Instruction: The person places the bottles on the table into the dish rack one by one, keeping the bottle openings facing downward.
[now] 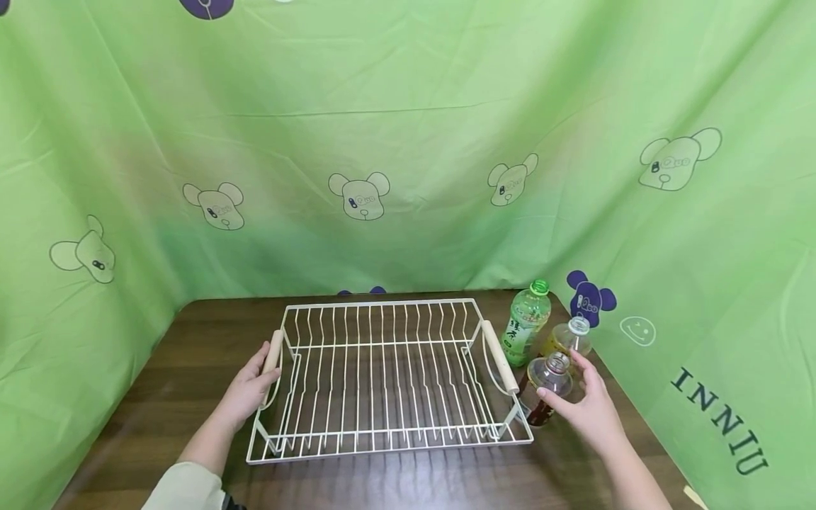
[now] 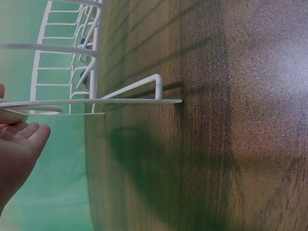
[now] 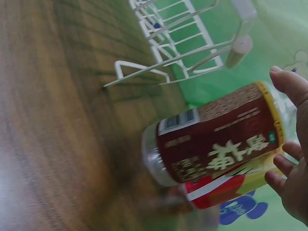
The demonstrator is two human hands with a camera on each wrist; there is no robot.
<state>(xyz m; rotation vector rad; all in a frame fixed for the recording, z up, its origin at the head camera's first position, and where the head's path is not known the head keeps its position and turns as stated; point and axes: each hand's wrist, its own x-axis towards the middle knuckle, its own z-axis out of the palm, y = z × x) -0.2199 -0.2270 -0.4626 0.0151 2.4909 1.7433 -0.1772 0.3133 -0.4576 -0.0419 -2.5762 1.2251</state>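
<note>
A white wire dish rack (image 1: 389, 450) with pale wooden handles stands on the table. At its left end my left hand (image 1: 245, 393) grips the left handle (image 1: 273, 352), thumb on one side and fingers on the other. My right hand (image 1: 589, 407) is spread around the upper part of a clear bottle with a dark brown label (image 3: 216, 130), thumb and fingers well apart. This bottle stands just right of the rack. Behind it is a bottle with a yellow and red label (image 3: 216, 190), partly hidden. Farther back stands a green tea bottle (image 1: 525, 319).
The dark wood table (image 1: 191, 361) bears all of this. Beside the bottles, the rack's right handle (image 1: 500, 356) rises. A green patterned curtain (image 1: 408, 241) hangs behind the table and along both sides.
</note>
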